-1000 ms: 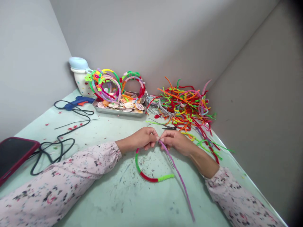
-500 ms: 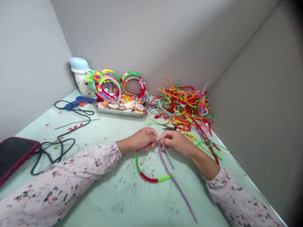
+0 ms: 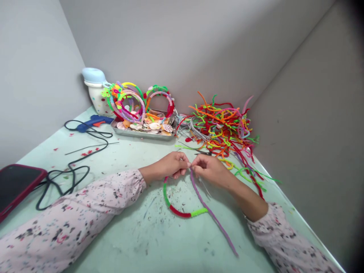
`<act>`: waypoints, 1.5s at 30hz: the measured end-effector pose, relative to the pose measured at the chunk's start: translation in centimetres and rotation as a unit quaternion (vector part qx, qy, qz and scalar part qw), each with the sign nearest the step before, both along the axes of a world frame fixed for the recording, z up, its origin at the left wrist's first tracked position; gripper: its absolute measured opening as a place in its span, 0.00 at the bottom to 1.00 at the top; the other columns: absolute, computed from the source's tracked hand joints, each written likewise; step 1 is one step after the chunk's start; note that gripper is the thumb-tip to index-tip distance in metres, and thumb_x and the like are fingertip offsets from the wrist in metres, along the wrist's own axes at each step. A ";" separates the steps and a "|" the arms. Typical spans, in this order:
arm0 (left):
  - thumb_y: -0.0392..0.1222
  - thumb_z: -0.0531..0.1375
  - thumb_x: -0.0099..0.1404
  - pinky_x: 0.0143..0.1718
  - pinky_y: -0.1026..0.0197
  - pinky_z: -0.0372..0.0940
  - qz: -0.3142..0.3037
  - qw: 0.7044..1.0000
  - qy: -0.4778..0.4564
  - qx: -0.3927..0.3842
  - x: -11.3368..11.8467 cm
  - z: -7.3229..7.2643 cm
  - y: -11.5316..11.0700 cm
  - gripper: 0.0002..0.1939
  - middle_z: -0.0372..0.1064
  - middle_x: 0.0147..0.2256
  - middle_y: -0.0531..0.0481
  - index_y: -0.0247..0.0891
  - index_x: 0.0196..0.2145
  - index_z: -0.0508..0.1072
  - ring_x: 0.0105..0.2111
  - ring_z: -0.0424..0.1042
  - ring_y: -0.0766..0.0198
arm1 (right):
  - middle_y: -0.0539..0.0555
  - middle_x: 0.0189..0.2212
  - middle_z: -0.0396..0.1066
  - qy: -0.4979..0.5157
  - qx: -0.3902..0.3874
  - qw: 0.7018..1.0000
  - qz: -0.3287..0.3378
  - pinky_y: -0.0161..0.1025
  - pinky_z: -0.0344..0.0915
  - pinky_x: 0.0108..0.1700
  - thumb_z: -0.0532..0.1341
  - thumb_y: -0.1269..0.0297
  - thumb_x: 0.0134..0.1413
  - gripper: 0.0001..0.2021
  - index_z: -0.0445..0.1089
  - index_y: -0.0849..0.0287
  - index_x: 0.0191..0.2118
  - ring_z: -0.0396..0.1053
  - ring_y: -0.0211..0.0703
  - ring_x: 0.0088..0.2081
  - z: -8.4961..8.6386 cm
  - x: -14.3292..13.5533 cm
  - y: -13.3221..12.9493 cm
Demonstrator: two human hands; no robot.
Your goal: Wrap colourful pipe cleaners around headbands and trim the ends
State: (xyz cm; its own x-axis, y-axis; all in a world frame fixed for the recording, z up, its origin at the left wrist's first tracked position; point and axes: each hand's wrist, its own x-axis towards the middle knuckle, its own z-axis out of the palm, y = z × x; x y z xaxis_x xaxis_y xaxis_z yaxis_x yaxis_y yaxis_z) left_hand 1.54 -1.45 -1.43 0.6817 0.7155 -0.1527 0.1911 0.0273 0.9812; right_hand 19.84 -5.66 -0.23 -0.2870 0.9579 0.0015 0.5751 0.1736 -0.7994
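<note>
My left hand point(image 3: 174, 165) is closed in a pinch on a curved wire band point(image 3: 179, 213), wrapped in green, red and lime pipe cleaner, which hangs below the fingers. Fingertip to fingertip with it, my right hand point(image 3: 209, 169) pinches the upper end of a purple pipe cleaner point(image 3: 212, 214). This strand slants down to the right across the table, passing the band's lime end. Thin grey wire ends point(image 3: 205, 188) stick out under my right hand, blurred. The exact spot where purple strand and wire meet is hidden by the fingertips.
Behind my hands lie black scissors point(image 3: 203, 153) and a tangled pile of pipe cleaners point(image 3: 222, 125). A metal tray point(image 3: 142, 134) bears shells and finished colourful headbands point(image 3: 131, 102). Leftward are a blue glue gun point(image 3: 93, 122), its black cord point(image 3: 71, 165), a phone point(image 3: 19, 185) and a white cup point(image 3: 99, 96).
The purple pipe cleaner's lower tip has risen slightly. The grey wire ends under my right hand have shifted and now look blurred. Both hands stay pinched together at nearly the same spot.
</note>
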 end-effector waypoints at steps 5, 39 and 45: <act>0.44 0.57 0.57 0.13 0.70 0.51 0.000 1.000 -0.014 -0.013 0.1 0.3 -0.1 0.09 0.62 0.19 0.56 0.35 0.29 0.64 0.13 0.57 0.74 | 0.49 0.22 0.71 0.045 -0.044 0.998 0.013 0.32 0.60 0.25 0.56 0.67 0.48 0.04 0.67 0.58 0.31 0.67 0.37 0.23 0.3 0.3 0.2; 0.38 0.54 0.55 0.15 0.70 0.53 0.017 1.000 0.013 0.013 0.3 -0.1 -0.1 0.04 0.63 0.21 0.56 0.35 0.30 0.65 0.14 0.60 0.73 | 0.49 0.28 0.65 -0.151 0.216 0.964 0.044 0.32 0.55 0.30 0.54 0.75 0.47 0.06 0.62 0.57 0.32 0.61 0.36 0.27 -0.4 -0.5 -0.3; 0.35 0.53 0.54 0.14 0.70 0.51 0.016 1.000 -0.003 -0.007 0.3 -0.3 0.0 0.05 0.63 0.21 0.56 0.35 0.31 0.65 0.14 0.60 0.74 | 0.50 0.27 0.65 -0.173 0.235 0.956 0.038 0.34 0.53 0.30 0.54 0.74 0.47 0.05 0.62 0.57 0.29 0.59 0.36 0.27 -0.1 -0.7 -0.8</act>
State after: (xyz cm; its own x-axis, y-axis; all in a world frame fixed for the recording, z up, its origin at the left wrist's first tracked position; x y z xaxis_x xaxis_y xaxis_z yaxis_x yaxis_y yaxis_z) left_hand 1.80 -1.43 -1.77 0.6590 0.7352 -0.1588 0.1847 0.0465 0.9817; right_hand 19.11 -6.42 -0.29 -0.4166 0.8510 0.3198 0.7622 0.5187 -0.3873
